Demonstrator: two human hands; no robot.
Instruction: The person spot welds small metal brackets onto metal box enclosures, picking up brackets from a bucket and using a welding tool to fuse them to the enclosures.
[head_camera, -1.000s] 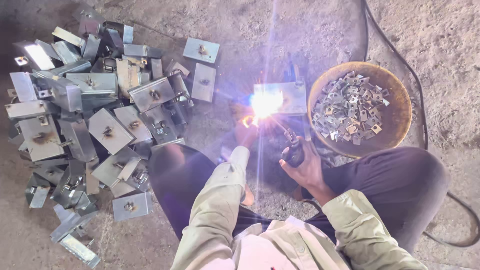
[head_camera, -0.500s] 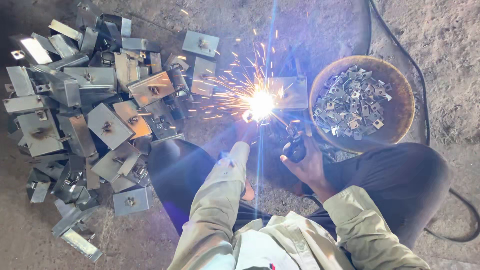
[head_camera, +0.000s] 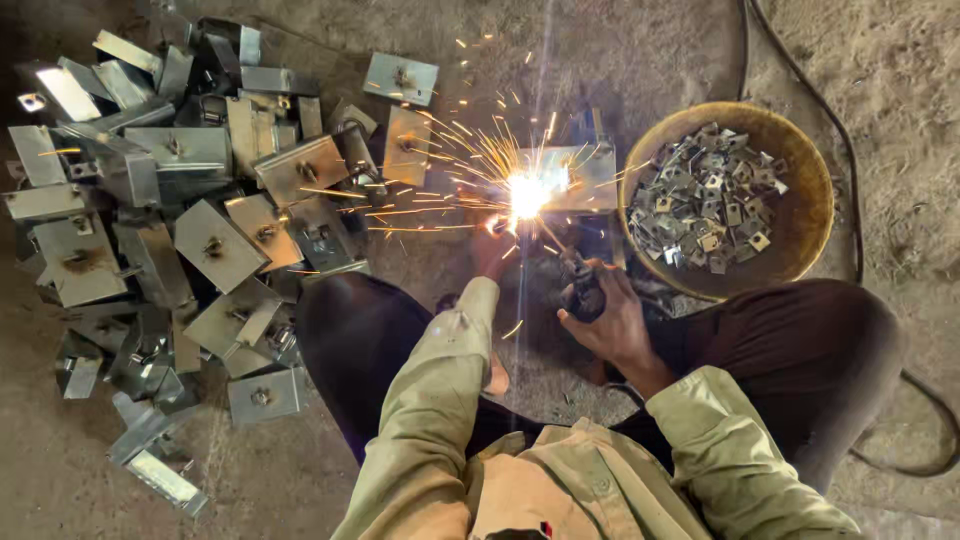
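Right hand (head_camera: 615, 325) fisted round dark welding holder (head_camera: 583, 290), sparking on flat grey steel plate (head_camera: 590, 178); left hand (head_camera: 492, 250) near glare, grip unreadable; round rusty bowl (head_camera: 800, 215) of small square washers

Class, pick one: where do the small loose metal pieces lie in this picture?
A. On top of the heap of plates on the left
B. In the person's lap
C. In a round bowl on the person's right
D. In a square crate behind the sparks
C: the small metal pieces fill the round bowl, beside the right hand that grips the welding holder.
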